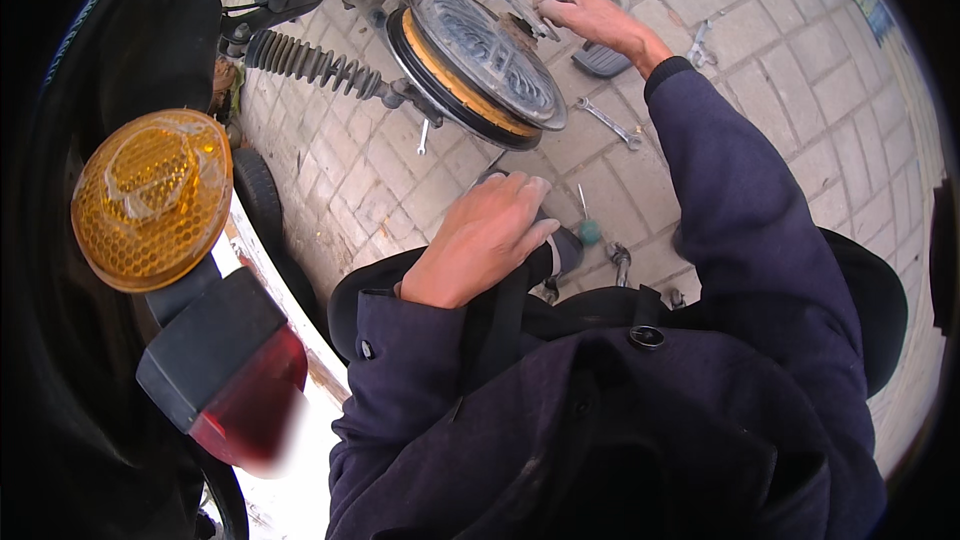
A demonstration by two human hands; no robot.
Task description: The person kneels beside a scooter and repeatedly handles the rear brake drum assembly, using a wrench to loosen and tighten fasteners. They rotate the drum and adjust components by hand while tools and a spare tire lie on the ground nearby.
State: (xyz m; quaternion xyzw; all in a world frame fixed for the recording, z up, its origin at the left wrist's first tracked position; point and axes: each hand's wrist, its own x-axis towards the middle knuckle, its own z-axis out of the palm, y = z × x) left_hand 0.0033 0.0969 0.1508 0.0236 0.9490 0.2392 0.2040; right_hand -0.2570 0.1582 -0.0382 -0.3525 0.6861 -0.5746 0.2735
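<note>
A wheel hub (490, 60) with a grey, dusty cover and an orange-yellow band hangs ahead of me, joined to metal linkage. My right hand (575, 10) reaches to the far side of the hub. Its fingers are pinched together at the end of a metal arm (525, 12); what is between them is too small to make out. My left hand (480, 240) lies low over my knee, back upward, thumb apart from the bent fingers. Nothing shows in it, though its fingertips are partly hidden. Beyond it a thin rod (487, 169) lies near a dark shape.
Wrenches (608, 123) lie on the paving (360, 180) right of the hub, with a screwdriver (588, 229) with a teal handle by my shoe (566, 249). A dark pedal-like piece (603, 60) lies under my right wrist. A coil-spring shock absorber (315, 65), amber reflector (150, 200) and red lamp (250, 400) are left.
</note>
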